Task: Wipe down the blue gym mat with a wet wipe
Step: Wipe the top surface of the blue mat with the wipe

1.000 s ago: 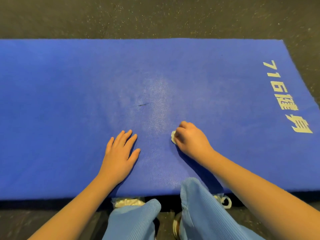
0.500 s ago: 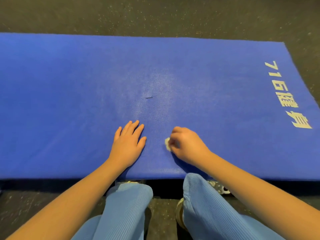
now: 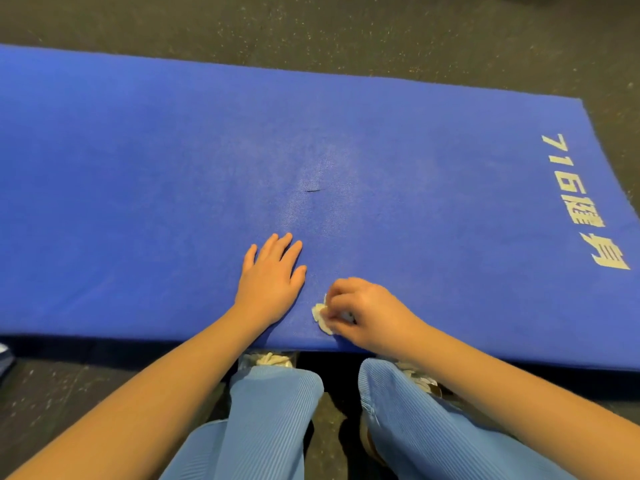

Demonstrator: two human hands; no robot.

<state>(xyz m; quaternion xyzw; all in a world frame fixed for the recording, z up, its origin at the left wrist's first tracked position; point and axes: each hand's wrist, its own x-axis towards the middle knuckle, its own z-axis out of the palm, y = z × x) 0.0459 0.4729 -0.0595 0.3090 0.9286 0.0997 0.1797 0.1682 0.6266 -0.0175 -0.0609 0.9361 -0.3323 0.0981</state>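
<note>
Left hand point(image 3: 270, 284) lies flat, bracing the blue gym mat point(image 3: 138, 188); right hand point(image 3: 367, 313), just beside, clutches a crumpled wet wipe point(image 3: 319, 315), best unfolded and pressed firmly.

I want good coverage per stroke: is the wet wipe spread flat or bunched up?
Bunched up: the wet wipe is a small crumpled wad pinched by the right hand against the blue mat.

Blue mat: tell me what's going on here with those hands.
A person is at the near edge of the blue gym mat. Their right hand grips a crumpled white wet wipe in curled fingers, pressing it on the mat close to that edge. The left hand rests flat on the mat beside it. A small dark mark lies farther out.
</note>
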